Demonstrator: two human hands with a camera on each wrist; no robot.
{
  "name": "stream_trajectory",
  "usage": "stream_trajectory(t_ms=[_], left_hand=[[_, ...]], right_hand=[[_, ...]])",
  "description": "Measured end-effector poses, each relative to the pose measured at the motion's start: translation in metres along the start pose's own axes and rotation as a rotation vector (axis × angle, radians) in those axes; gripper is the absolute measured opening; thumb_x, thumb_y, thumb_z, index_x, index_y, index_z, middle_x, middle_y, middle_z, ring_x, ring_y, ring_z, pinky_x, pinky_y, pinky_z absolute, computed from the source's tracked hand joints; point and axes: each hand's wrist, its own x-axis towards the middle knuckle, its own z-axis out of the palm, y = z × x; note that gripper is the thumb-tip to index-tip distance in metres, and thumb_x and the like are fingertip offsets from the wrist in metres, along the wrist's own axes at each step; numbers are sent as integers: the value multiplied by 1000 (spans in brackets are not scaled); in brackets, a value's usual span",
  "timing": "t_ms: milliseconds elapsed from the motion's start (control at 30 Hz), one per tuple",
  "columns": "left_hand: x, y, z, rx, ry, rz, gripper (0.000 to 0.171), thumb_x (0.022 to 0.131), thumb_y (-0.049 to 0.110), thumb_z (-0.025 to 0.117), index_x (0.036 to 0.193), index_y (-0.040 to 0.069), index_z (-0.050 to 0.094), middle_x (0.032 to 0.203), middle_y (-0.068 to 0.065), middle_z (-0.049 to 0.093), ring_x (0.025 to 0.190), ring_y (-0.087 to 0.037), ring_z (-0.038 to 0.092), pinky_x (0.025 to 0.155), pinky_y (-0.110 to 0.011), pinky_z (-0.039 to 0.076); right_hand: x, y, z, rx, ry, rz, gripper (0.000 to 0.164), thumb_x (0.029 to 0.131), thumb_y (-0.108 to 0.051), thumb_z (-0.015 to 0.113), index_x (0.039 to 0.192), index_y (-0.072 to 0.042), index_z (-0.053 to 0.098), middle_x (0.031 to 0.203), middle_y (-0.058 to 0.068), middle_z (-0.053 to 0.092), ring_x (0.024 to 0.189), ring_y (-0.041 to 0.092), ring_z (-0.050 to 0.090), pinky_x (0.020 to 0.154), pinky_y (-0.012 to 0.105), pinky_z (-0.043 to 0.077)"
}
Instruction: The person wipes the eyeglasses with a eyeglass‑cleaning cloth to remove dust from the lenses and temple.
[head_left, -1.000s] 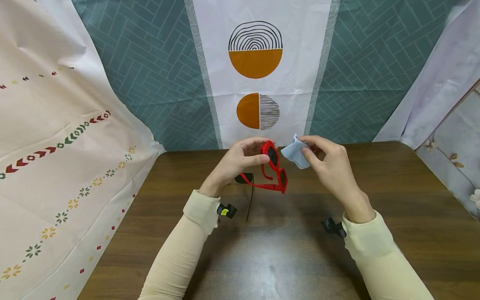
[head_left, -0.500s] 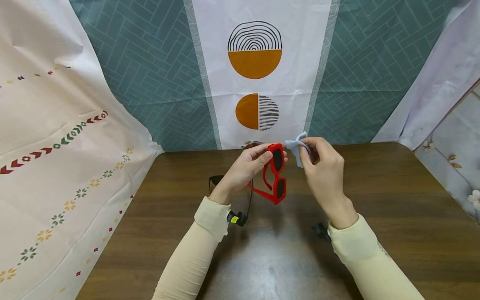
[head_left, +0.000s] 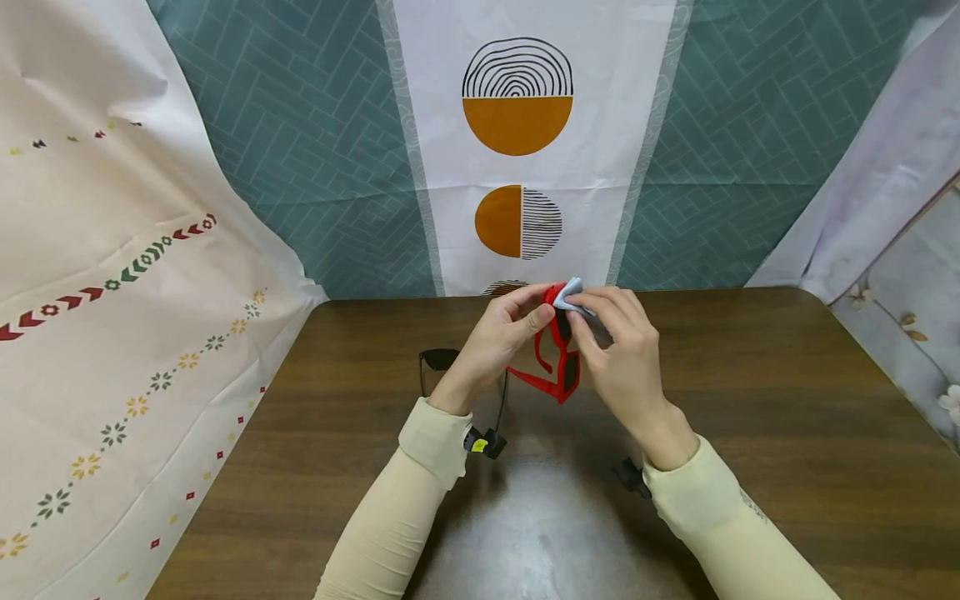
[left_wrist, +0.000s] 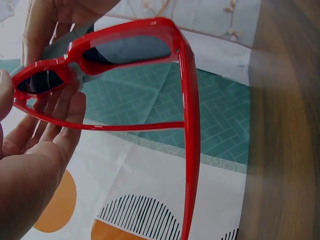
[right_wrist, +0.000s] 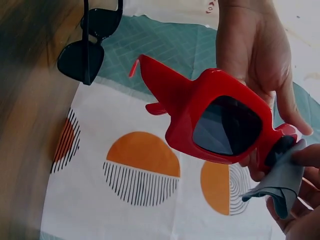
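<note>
My left hand [head_left: 501, 342] holds a pair of red sunglasses [head_left: 558, 367] by one end of the frame, thumb in front and fingers behind. The other end of the sunglasses hangs lower, temples unfolded and pointing left. A light blue cloth [head_left: 572, 293] is pinched between the thumb and fingers of my right hand [head_left: 622, 358]. In the right wrist view the cloth [right_wrist: 280, 185] lies over part of the lens nearest the left hand, while the other dark lens [right_wrist: 227, 125] is uncovered. From the left wrist view, the right fingers [left_wrist: 40, 30] show behind the red frame [left_wrist: 125, 30].
Black sunglasses [head_left: 441, 358] stand on the brown wooden table [head_left: 352, 467], partly hidden behind my left forearm. A patterned cloth backdrop [head_left: 337, 150] hangs beyond the table's far edge, with a cream cloth [head_left: 150, 333] along the left side.
My right hand has moved left, bringing the blue cloth from beside the red sunglasses onto their upper lens. The left hand has shifted to the right with the sunglasses, turning their lenses more sideways.
</note>
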Motion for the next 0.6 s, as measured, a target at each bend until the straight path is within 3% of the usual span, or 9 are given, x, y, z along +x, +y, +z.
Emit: stream_trajectory(t_ms=[200, 600], left_hand=[[0, 1, -1, -28, 22, 6, 87, 83, 52, 72, 146, -6, 54, 132, -13, 63, 112, -21, 64, 111, -41, 48], [-2, 4, -6, -107, 47, 2, 97, 79, 53, 80, 147, -8, 50, 127, -4, 63, 108, -18, 62, 96, -25, 55]], right_hand=[[-1, -2, -1, 55, -19, -3, 23, 89, 7, 77, 112, 4, 78, 104, 17, 72, 98, 31, 65, 93, 17, 48], [2, -7, -4, 85, -78, -36, 31, 83, 15, 79, 110, 1, 80, 101, 11, 74, 97, 26, 65, 87, 14, 50]])
